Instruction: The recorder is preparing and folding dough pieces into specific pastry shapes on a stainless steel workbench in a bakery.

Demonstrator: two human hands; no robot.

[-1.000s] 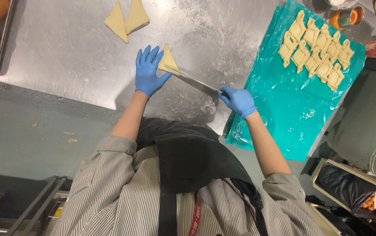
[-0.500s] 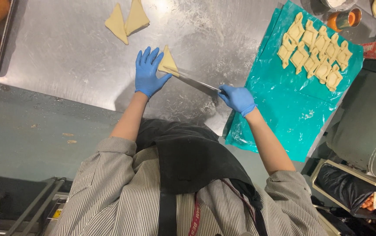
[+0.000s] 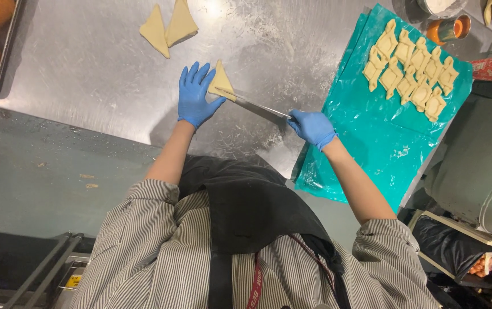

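left hand (image 3: pixel 196 96) flat, fingers spread, steadying dough triangle (image 3: pixel 220 83) on table (image 3: pixel 86 68). right hand (image 3: pixel 312 126) gripping knife (image 3: pixel 257 106), cut unfinished. shaped pastries (image 3: pixel 411 71) done; two triangles (image 3: pixel 168 26) left.

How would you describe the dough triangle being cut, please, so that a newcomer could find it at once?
Start at the floured steel table left of the teal sheet. Near its front edge, the left hand in a blue glove steadies one folded dough triangle. Unlike the two triangles lying untouched at the far edge, this one has the long knife from the right hand laid against it.
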